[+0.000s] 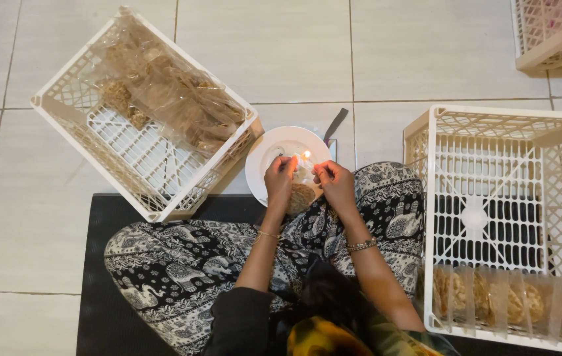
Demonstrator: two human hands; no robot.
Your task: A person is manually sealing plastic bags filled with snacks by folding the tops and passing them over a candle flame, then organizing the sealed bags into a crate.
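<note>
Starting at the left: a white crate (137, 112), tilted on the tiled floor (274, 46) and holding clear bags of brown crackers (169, 92), well apart from both hands. Next, a white plate (269, 153) just beyond the knees, with a small candle flame (306, 155) burning above it. Left hand (280, 177) pinched on the left edge of a clear cracker packet (302, 195); right hand (334, 181) pinched on its right edge. Packet stretched between the two grips, long axis running left to right, open top edge pointing away from the body toward the flame, just beside it. Both hands about equally near the flame. Farther right, a second white crate (492, 132) with a row of sealed packets (511, 303) along its near wall.
</note>
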